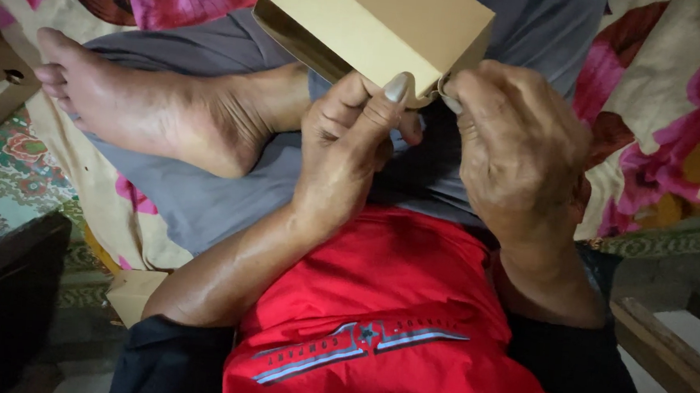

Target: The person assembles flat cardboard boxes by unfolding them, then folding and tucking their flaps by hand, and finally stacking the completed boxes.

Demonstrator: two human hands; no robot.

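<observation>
While the person sits cross-legged on a floral cloth (685, 105), a tan cardboard box (371, 17) is held above the lap, tilted, its near corner caught between both hands. The left hand (350, 143) curls its fingers together under that corner with the thumb pressed flat against the box face, and the right hand (518, 147) — just beside it, fingers bunched — pinches the box edge at the same corner. A bare foot (151, 109) lies to the left on grey trousers — a red shirt (390, 322) fills the foreground.
</observation>
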